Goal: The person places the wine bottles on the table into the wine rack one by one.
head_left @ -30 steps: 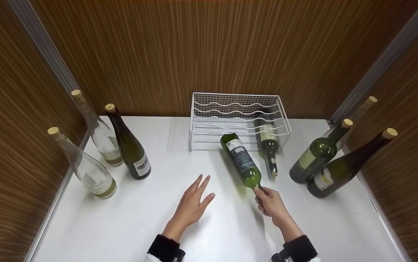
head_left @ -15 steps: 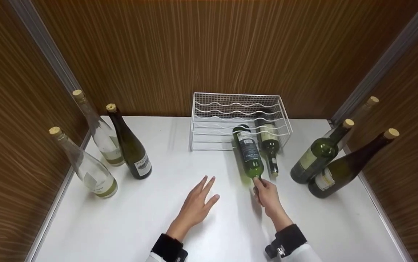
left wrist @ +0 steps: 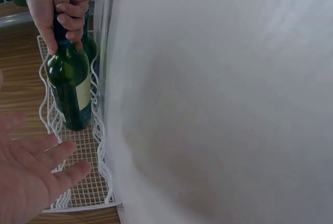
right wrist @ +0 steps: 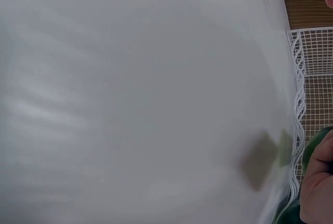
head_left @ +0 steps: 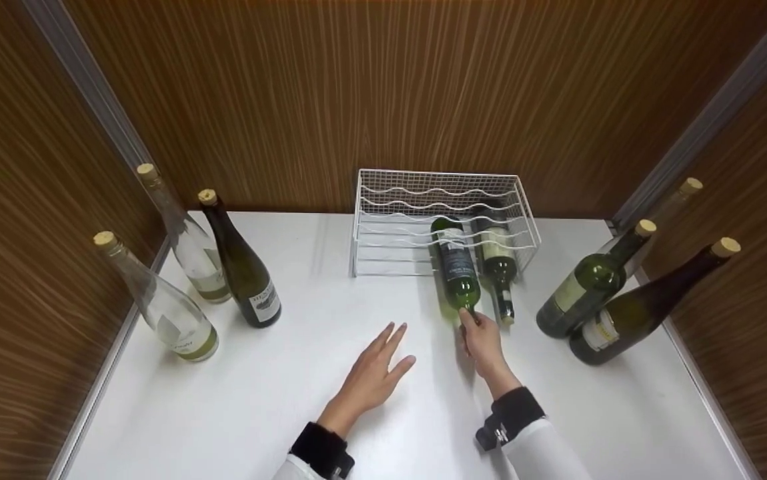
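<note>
A green bottle with a dark label [head_left: 460, 263] is lying base-first inside the white wire rack [head_left: 438, 172], its neck projecting from the front; whether the lower bars are bearing its weight is hard to tell. The right hand [head_left: 483, 343] is gripping that neck. A pale-labelled bottle [head_left: 499, 265] is occupying the rack just beside it. The left hand [head_left: 371, 375], fingers spread wide, is holding nothing. Corked bottles are standing on the white table [head_left: 257, 400], three at each side.

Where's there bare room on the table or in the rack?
Table: bare between left bottles and left hand, and between right sleeve and right bottles.
Rack: bare left of the held bottle.
Crowded: rack's right side, held bottle close beside second bottle; right bottles, overlapping in view.
</note>
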A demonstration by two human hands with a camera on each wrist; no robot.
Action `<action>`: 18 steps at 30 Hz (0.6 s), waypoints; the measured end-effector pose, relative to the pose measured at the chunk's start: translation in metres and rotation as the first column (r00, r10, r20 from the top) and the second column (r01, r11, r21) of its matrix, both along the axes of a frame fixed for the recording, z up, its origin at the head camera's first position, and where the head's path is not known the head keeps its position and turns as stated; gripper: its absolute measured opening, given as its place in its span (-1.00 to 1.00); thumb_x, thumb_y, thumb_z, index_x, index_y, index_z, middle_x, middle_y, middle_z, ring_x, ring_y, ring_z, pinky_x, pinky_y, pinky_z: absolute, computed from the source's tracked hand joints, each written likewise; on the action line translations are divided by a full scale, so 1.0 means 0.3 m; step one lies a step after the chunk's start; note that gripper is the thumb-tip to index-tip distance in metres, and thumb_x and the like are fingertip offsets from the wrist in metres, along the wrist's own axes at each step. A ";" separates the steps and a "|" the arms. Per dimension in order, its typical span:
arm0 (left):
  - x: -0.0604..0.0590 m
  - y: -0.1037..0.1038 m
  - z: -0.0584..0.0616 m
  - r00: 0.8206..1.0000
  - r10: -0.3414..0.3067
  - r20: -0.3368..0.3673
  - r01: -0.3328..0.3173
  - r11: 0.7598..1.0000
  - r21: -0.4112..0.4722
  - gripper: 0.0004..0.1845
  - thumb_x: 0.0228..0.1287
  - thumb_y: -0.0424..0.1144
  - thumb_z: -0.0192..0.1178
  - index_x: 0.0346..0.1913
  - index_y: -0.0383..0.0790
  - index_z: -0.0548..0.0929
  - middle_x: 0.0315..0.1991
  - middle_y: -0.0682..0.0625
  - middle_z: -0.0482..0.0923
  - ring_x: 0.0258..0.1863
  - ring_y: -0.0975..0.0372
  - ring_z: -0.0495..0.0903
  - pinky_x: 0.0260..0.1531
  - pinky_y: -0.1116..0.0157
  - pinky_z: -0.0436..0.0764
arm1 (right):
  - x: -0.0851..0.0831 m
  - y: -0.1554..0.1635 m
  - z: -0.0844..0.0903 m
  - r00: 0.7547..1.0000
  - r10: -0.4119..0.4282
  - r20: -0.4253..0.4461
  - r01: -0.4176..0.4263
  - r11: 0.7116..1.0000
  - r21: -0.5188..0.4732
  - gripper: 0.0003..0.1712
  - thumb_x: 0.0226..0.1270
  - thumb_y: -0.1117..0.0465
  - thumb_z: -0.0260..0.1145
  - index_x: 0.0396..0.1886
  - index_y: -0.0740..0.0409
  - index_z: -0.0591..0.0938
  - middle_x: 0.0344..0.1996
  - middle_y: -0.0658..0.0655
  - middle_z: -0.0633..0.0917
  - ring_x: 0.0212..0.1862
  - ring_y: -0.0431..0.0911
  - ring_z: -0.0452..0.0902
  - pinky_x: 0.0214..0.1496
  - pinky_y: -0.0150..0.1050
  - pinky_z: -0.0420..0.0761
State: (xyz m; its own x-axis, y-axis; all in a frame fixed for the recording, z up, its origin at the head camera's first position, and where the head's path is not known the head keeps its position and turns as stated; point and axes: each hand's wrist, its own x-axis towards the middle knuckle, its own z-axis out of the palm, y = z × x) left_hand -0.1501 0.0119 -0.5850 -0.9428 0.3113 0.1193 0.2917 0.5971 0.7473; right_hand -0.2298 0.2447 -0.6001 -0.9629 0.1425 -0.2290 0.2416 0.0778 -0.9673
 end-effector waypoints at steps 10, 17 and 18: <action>-0.020 0.050 -0.005 0.997 -0.023 0.074 0.022 1.000 0.018 -0.32 0.52 0.15 -0.09 0.56 -0.01 0.10 0.51 -0.21 0.04 0.44 -0.09 0.13 0.33 -0.12 0.20 | -0.065 0.008 -0.007 1.000 -0.003 0.006 0.003 0.998 0.055 -0.61 0.55 0.04 0.10 -0.31 0.32 0.46 -0.77 -0.04 0.36 -0.77 -0.23 0.21 -0.76 -0.38 0.23; -0.035 0.078 -0.009 0.994 -0.032 0.103 0.030 0.999 0.023 -0.28 0.49 0.26 -0.18 0.56 0.01 0.08 0.52 -0.19 0.03 0.45 -0.06 0.11 0.35 -0.08 0.18 | -0.112 0.007 -0.006 1.000 -0.009 0.020 0.006 0.993 0.121 -0.58 0.54 0.02 0.09 -0.12 0.37 0.50 -0.74 -0.04 0.39 -0.76 -0.24 0.23 -0.74 -0.38 0.27; -0.037 0.081 -0.010 0.994 -0.034 0.107 0.031 0.999 0.024 -0.28 0.49 0.27 -0.18 0.56 0.02 0.08 0.52 -0.18 0.03 0.45 -0.06 0.11 0.35 -0.08 0.18 | -0.118 0.006 -0.006 1.000 -0.008 0.026 0.005 0.991 0.130 -0.59 0.55 0.02 0.09 -0.09 0.36 0.50 -0.73 -0.04 0.39 -0.76 -0.24 0.23 -0.74 -0.37 0.27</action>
